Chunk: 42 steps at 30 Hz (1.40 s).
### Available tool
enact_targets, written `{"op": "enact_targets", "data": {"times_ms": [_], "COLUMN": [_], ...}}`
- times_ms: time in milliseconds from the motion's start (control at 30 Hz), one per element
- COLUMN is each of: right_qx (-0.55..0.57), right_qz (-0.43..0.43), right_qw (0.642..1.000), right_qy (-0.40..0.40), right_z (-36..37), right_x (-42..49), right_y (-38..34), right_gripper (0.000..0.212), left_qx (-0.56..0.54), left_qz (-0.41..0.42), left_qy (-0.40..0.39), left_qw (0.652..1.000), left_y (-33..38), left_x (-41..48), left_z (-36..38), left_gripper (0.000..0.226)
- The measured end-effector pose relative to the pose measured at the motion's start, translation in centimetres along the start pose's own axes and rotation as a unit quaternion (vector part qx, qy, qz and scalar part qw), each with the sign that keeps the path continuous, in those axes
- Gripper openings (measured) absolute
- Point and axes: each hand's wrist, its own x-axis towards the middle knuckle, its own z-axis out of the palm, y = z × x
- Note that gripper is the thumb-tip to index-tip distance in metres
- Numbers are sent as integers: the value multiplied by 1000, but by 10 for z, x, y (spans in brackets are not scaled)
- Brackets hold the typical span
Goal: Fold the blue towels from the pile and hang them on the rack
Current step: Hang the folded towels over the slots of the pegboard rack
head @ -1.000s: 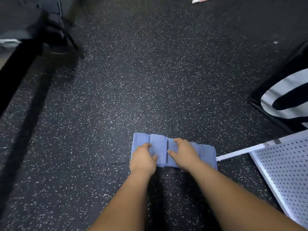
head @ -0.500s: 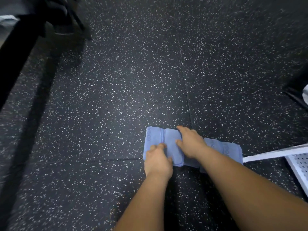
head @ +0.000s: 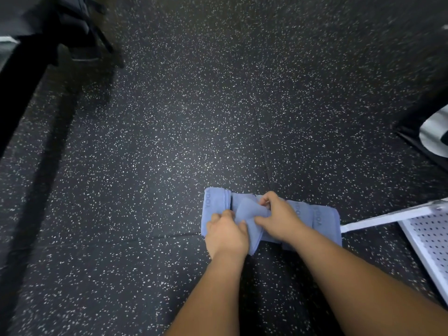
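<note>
Several folded blue towels [head: 324, 220] lie side by side in a row on the dark speckled floor, some marked "YOGA". Both hands hold one towel [head: 249, 212] in the middle of the row, and it is bunched up between them. My left hand [head: 226, 232] grips its near left part. My right hand [head: 278, 218] pinches its far right part with curled fingers. The leftmost towel [head: 214, 202] lies flat beside my left hand. A white rack [head: 426, 236] with a perforated panel and a bar shows at the right edge, just right of the towels.
The speckled rubber floor [head: 181, 141] stretches ahead. Dark furniture with legs [head: 80, 32] stands at the far left. A black and white object [head: 434, 134] lies at the right edge.
Both hands went from resting on the towel row to gripping one middle towel, which has risen and bunched up. The view shifted, so the towels sit further right.
</note>
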Motion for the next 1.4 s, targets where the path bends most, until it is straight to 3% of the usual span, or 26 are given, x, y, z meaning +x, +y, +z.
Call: {"op": "enact_targets", "data": {"times_ms": [100, 233, 467, 733, 833, 1000, 1267, 1400], "right_qx": [73, 156, 200, 359, 361, 362, 283, 271], "right_qz": [1, 2, -7, -36, -49, -65, -49, -18], "right_qw": [997, 980, 937, 878, 867, 843, 826, 795], "right_qy": [31, 124, 286, 316, 340, 392, 485, 542], "right_z": [-8, -32, -97, -174, -195, -216, -232, -242], "right_x": [-23, -58, -124, -200, -226, -268, -319, -345], "right_y": [1, 1, 6, 6, 6, 13, 57, 69], "right_gripper": [39, 40, 40, 28, 35, 46, 52, 49], "left_qx": [-18, -112, -183, -173, -167, -127, -120, -132], "left_qz": [20, 100, 252, 326, 357, 426, 507, 541], "left_qy": [20, 49, 30, -75, -104, -61, -49, -103], "left_qw": [999, 987, 950, 927, 913, 894, 852, 824], "left_y": [9, 34, 98, 175, 198, 229, 268, 300], "left_x": [-6, -22, -74, -149, -177, -216, -270, -296], "left_z": [0, -2, -12, -60, -78, -82, -58, -68], "left_gripper": [43, 19, 10, 40, 52, 55, 37, 37]}}
